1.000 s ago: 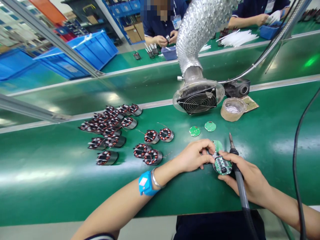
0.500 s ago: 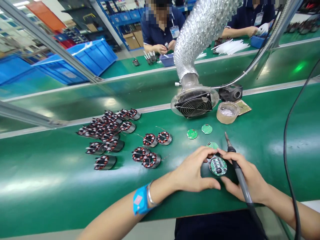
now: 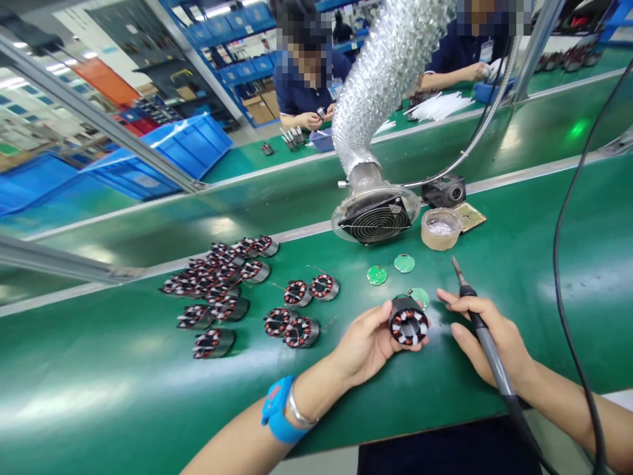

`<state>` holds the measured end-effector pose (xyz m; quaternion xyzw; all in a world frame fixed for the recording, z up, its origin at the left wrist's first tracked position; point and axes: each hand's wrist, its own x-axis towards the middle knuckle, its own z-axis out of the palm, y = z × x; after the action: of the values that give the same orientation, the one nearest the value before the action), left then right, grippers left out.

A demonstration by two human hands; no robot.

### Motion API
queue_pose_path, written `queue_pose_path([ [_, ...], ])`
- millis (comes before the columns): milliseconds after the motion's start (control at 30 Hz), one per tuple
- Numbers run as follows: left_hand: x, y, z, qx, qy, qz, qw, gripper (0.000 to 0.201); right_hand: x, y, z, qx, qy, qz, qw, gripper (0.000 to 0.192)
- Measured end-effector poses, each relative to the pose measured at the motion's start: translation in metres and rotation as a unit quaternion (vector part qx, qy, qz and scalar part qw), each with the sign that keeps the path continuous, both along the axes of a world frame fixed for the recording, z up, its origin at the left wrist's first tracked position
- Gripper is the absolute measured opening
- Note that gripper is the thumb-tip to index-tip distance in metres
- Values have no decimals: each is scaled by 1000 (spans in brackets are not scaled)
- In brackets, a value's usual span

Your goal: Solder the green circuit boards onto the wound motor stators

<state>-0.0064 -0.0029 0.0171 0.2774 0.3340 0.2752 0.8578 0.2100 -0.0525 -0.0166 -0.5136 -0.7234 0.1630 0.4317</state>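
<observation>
Copper-wound stator (image 3: 408, 321): gripped in left hand (image 3: 368, 343), windings facing camera.
Right hand (image 3: 487, 343): curled, seemingly loosely, around soldering iron (image 3: 482, 330).

Left hand (image 3: 368, 343) flipped the stator (image 3: 408, 321) coil-side up.

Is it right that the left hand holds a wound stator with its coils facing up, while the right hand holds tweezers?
Not quite. In the head view the right hand holds a soldering iron, not tweezers. The rest is right: the left hand holds the stator with its coils facing up.
</observation>
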Motion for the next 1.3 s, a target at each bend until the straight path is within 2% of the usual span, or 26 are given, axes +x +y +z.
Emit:
queue_pose_path([
  [67,-4,0,-3,69,43,-16,997,59,2,4,-1,17,-11,3,1000,21],
  [100,-6,-1,-4,137,82,-32,987,58,3,8,-2,26,-18,5,999,21],
  [133,-8,-3,-7,226,130,-52,964,57,5,12,-3,35,-26,8,999,22],
  [167,-10,-6,-9,328,178,-75,925,55,6,18,-4,46,-33,16,998,23],
  [233,-12,-14,-13,517,256,-123,808,55,9,29,-6,69,-50,44,995,24],
  [267,-13,-19,-14,583,284,-140,749,56,9,35,-7,83,-59,60,993,23],
  [300,-13,-23,-14,627,303,-152,702,58,9,41,-7,97,-66,73,990,21],
  [333,-14,-26,-13,652,315,-161,671,61,8,46,-8,110,-74,85,988,20],
  [367,-16,-26,-9,666,321,-166,653,65,7,51,-8,118,-82,92,985,21],
  [467,-35,-14,8,679,353,-136,629,76,3,58,-10,117,-118,110,980,30],
  [500,-46,-5,14,676,396,-107,613,69,2,60,-11,112,-133,116,978,33],
  [533,-58,6,20,663,463,-70,584,58,2,60,-12,108,-146,120,976,35],
  [600,-82,29,26,603,616,-16,507,54,2,61,-15,108,-161,129,972,34],
  [633,-91,39,27,569,665,-25,482,57,2,61,-16,110,-165,133,971,34],
  [667,-98,47,26,547,691,-49,470,56,3,61,-17,113,-166,137,970,33],
  [733,-100,55,23,543,691,-94,469,54,4,62,-19,117,-163,142,969,33],
  [800,-87,51,20,574,645,-121,490,55,4,61,-18,116,-150,141,972,31],
  [933,-45,22,19,625,501,-176,573,68,-1,58,-9,97,-110,140,979,28],
  [1000,-28,11,15,624,460,-182,605,65,-3,56,-4,93,-96,145,980,29],
  [1100,-14,2,4,585,497,-135,626,48,-4,52,2,84,-87,149,981,28],
  [1167,-12,1,-3,539,548,-92,633,46,-3,50,4,71,-79,140,984,27],
  [1233,-14,3,-5,505,569,-65,646,49,-2,48,6,46,-67,128,988,28],
  [1300,-17,7,-2,509,549,-37,662,42,-4,48,8,3,-53,125,991,31],
])
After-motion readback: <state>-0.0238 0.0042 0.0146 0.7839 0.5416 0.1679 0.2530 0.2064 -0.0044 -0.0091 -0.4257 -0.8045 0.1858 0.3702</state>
